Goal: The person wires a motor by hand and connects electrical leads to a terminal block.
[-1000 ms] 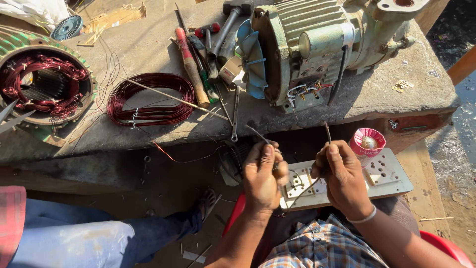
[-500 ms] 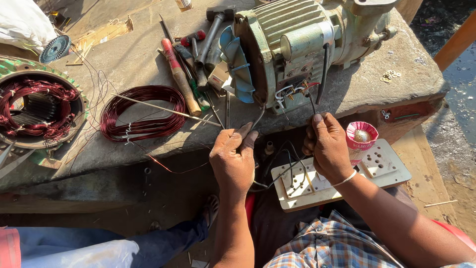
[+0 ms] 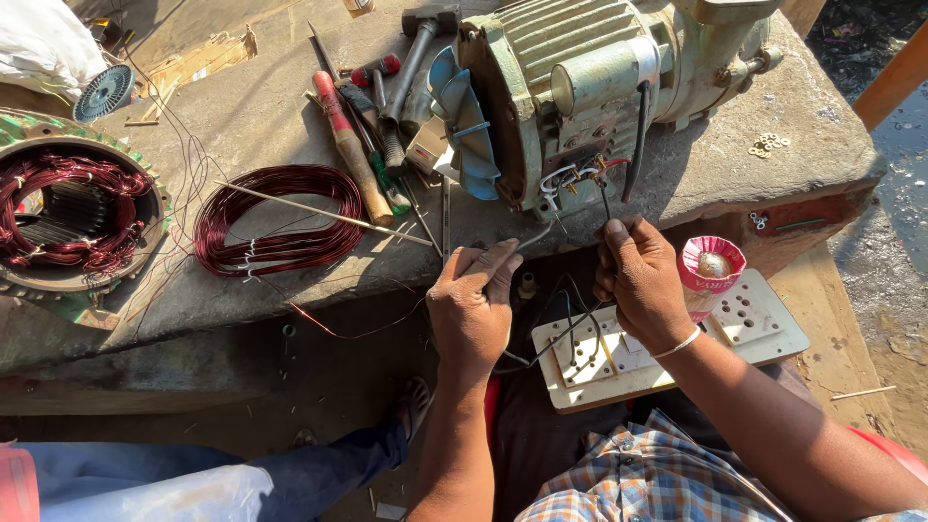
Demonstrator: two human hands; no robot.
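i see my left hand [image 3: 473, 307] pinching a thin grey wire [image 3: 535, 235] and my right hand [image 3: 639, 280] pinching a thin black wire [image 3: 604, 198], and both wires go up to the open box on the side of the big green motor [image 3: 590, 87]. the motor sits on the stone bench [image 3: 290, 116] just above my hands. a coil of red wire [image 3: 275, 220] and some tools [image 3: 372, 135] lie to its left, and a white board with holes [image 3: 667, 348] rests on my lap.

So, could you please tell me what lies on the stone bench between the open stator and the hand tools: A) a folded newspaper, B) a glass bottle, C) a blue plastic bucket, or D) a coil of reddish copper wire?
D: a coil of reddish copper wire lies there.
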